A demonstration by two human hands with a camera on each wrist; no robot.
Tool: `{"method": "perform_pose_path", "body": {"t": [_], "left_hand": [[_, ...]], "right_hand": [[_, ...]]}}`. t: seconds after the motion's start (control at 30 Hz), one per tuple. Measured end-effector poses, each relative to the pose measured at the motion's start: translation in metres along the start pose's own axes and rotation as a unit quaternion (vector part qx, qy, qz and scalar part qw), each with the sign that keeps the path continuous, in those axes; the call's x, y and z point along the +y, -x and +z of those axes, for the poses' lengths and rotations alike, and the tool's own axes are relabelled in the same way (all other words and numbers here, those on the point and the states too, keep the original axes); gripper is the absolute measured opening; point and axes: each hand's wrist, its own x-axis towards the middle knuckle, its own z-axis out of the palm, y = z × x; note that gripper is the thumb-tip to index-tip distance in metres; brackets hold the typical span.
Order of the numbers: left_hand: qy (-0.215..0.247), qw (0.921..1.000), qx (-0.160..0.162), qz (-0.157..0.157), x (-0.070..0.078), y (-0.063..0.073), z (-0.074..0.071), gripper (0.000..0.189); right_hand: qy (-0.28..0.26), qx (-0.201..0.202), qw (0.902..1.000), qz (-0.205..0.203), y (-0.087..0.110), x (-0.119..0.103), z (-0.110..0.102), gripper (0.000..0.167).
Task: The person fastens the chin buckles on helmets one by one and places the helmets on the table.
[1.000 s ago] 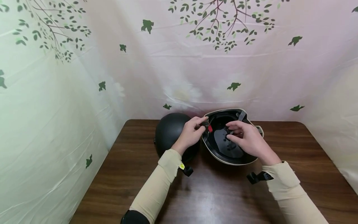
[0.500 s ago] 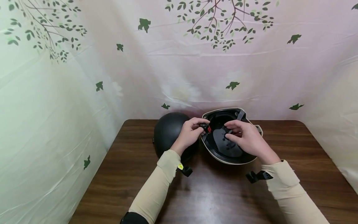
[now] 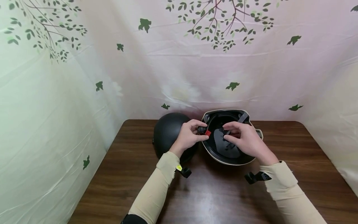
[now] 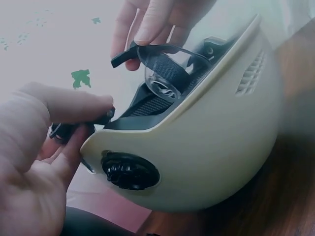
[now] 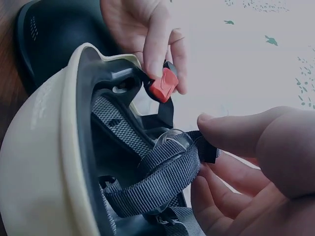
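Observation:
A cream helmet point(image 4: 211, 147) lies upside down, its dark padded inside facing up. At its left side, my left hand point(image 3: 186, 135) pinches a chin-strap buckle with a red button point(image 5: 164, 86) between thumb and fingers. My right hand point(image 3: 246, 140) is over the helmet's opening and pinches the black end point(image 5: 210, 152) of a grey webbing strap point(image 5: 152, 189). In the right wrist view the buckle and the strap end are apart. A clear plastic loop point(image 4: 155, 86) sits by the strap in the left wrist view.
A matte black helmet point(image 3: 167, 133) stands dome-up just left of the cream one, partly behind my left hand. Both are near the back edge of the brown wooden table point(image 3: 201, 199). A leaf-patterned curtain point(image 3: 179, 68) hangs behind and at the sides.
My left thumb has moved lower and the fingers have spread, so more of the buckle and its red button shows. My right hand has shifted slightly left, still holding the strap end.

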Motion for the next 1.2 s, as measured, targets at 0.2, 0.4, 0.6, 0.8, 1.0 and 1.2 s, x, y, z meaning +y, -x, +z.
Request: {"method": "perform_pose_path", "body": {"t": [0.2,0.4,0.6,0.8,1.0,1.2], "left_hand": [[-0.046,0.9989,0.004,-0.001,0.004,0.0,-0.002,0.033],[-0.144,0.9892,0.002,0.03,0.013,-0.002,-0.002,0.031],[-0.206,0.976,-0.008,0.071,0.017,-0.003,0.001,0.029],[-0.244,0.965,0.028,0.092,0.017,-0.003,0.001,0.025],[-0.2,0.977,0.028,0.069,0.016,-0.002,0.002,0.024],[-0.128,0.9901,0.029,0.049,0.016,-0.001,0.002,0.026]], "right_hand": [[0.007,-0.004,0.9999,-0.013,-0.003,0.002,0.005,0.038],[0.003,-0.009,0.9995,-0.03,-0.005,0.001,0.005,0.043],[-0.004,0.006,0.9995,-0.031,-0.004,-0.002,0.002,0.046],[-0.007,0.016,0.9996,-0.02,-0.005,-0.003,0.002,0.042],[-0.003,0.019,0.9998,-0.001,-0.003,-0.003,0.004,0.034],[0.008,0.023,0.9996,-0.01,-0.004,-0.004,0.003,0.031]]}}
